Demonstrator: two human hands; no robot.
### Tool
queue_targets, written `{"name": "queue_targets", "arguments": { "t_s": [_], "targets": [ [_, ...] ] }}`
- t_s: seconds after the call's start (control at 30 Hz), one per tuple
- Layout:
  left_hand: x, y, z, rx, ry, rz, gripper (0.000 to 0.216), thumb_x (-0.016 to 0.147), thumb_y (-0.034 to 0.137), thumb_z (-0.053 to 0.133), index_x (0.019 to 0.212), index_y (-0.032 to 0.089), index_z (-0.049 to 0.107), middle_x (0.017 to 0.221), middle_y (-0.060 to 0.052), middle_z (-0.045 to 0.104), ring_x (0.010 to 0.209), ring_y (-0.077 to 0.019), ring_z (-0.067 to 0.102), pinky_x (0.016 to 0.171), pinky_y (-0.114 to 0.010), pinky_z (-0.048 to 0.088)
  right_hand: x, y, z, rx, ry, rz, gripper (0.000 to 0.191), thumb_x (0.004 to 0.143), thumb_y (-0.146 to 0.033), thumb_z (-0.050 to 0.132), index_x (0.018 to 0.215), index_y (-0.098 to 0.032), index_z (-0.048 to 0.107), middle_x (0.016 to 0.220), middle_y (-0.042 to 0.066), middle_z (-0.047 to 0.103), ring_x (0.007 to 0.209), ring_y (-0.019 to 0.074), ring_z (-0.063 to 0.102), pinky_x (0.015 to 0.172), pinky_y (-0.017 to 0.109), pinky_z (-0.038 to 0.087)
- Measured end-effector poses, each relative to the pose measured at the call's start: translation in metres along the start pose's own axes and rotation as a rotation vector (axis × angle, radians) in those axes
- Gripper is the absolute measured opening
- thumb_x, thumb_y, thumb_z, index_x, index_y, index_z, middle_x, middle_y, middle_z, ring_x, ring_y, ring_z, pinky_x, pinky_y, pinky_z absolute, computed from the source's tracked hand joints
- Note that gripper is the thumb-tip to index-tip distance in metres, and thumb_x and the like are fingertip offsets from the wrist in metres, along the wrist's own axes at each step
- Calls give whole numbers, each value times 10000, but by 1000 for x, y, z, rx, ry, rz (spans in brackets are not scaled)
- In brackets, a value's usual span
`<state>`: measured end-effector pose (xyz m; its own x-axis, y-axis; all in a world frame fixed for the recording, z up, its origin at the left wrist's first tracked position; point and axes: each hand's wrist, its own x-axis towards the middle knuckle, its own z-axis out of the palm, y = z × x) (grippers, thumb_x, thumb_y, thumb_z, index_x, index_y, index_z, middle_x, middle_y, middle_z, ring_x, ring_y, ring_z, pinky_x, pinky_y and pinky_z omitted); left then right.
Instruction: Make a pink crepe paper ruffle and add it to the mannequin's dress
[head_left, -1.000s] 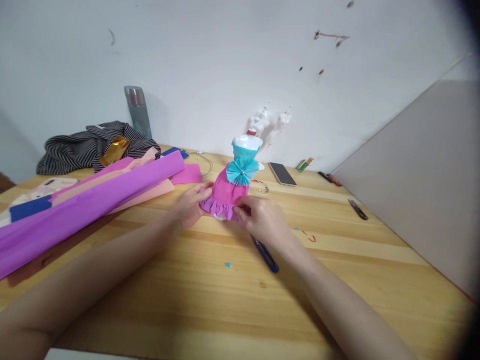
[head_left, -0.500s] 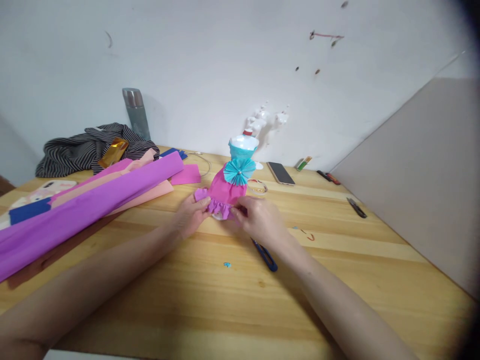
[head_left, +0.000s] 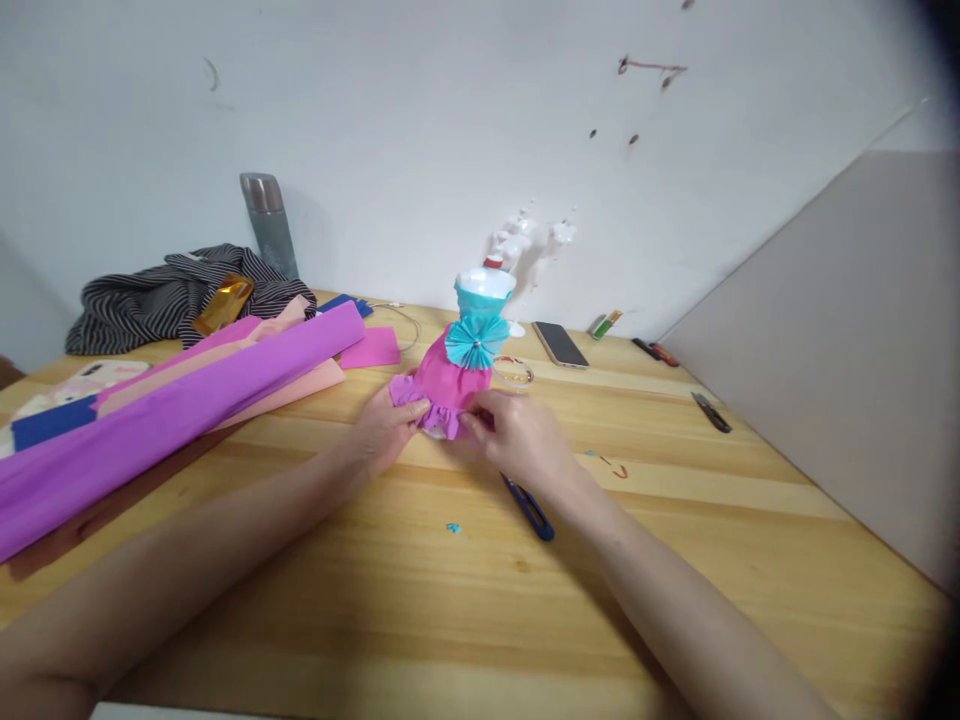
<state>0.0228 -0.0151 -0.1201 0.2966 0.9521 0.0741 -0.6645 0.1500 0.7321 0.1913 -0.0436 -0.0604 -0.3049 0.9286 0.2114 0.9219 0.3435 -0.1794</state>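
Observation:
A small dress form with a red cap stands upright on the wooden table. It wears a paper dress with a turquoise top, a turquoise pleated rosette (head_left: 477, 342) at the waist and a pink skirt (head_left: 448, 372). Round the skirt's lower edge runs a gathered purple paper ruffle (head_left: 441, 421). My left hand (head_left: 384, 428) grips the ruffle at its left side, thumb on top. On the right side, my right hand (head_left: 517, 430) pinches the ruffle between thumb and fingers. Its fingertips partly cover the paper there. Dark blue scissors (head_left: 531, 510) lie partly under my right wrist.
Rolled purple crepe paper (head_left: 187, 420) and other coloured sheets lie at left, before a striped cloth (head_left: 150, 300) and a grey bottle (head_left: 270, 225). A phone (head_left: 559, 344), a bracelet (head_left: 513, 372) and a box cutter (head_left: 711, 412) lie to the right. Blue scraps (head_left: 454, 528) are in front.
My left thumb has shifted slightly to the right along the ruffle. My right hand keeps its pinch in about the same place. The whole view has shifted a little.

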Motion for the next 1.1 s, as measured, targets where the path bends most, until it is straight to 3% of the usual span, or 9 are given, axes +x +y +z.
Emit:
{"name": "queue_targets", "arguments": {
  "t_s": [0.23,0.53,1.1],
  "targets": [
    [-2,3,6,15,-28,12,322,668,136,779,958,167,642,923,-48,704,984,-226,640,893,-364,478,1,2,1,14,-6,1,153,861,-211,582,818,-149,714,847,99,763,693,203,657,576,269,322],
    [-1,1,5,-6,-10,-24,386,670,130,760,1033,174,635,993,-62,708,989,-230,647,862,-365,495,1,2,4,22,18,6,149,857,-216,583,797,-154,704,811,88,754,673,189,637,568,268,307],
    [1,-3,-1,-1,2,-7,367,660,160,786,990,166,625,1001,-65,707,968,-230,655,870,-378,500,1,2,1,74,-7,67,140,852,-252,590,837,-168,702,765,73,741,645,184,624,548,260,299]
  ]
}}
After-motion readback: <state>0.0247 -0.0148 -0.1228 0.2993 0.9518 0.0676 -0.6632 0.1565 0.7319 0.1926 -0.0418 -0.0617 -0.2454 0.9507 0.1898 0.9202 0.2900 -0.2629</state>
